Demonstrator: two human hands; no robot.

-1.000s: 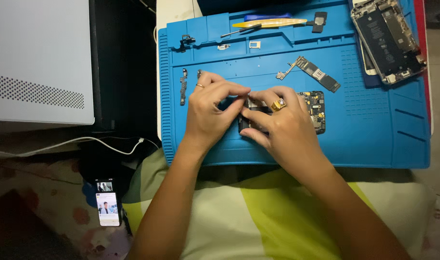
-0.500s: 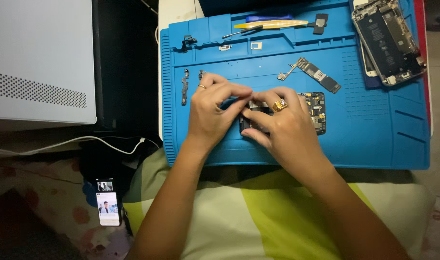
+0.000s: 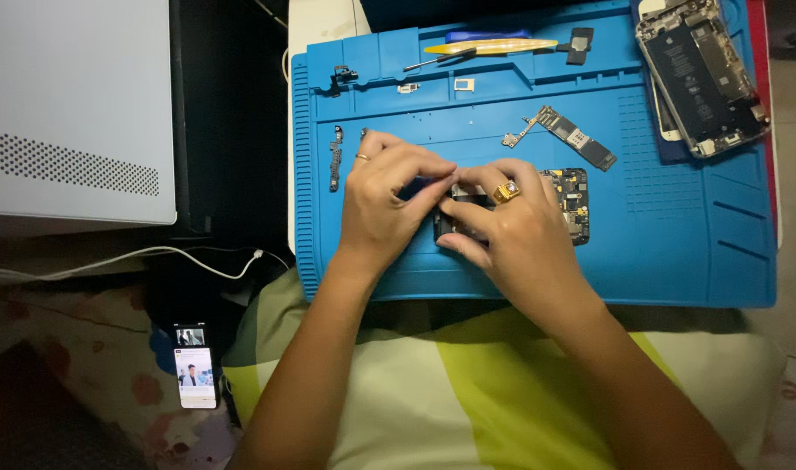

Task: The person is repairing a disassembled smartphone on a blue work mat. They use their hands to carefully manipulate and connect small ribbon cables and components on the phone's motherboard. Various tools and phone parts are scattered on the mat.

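Observation:
Both hands meet over a dark circuit board (image 3: 572,204) lying on the blue repair mat (image 3: 676,244). My left hand (image 3: 385,200), with a thin ring, pinches a small blue-handled tool at the board's left end. My right hand (image 3: 502,231), wearing a gold ring, presses its fingers on the same end of the board. The part under the fingers is hidden.
A long narrow logic board (image 3: 567,135) lies further up the mat. An opened phone (image 3: 698,74) sits top right. Yellow and blue pry tools (image 3: 493,43) lie along the mat's top tray. A grey box (image 3: 76,104) stands left; a lit phone (image 3: 195,365) lies lower left.
The hands stay in the same place over the board; only the fingers shift slightly. The view has drifted a little.

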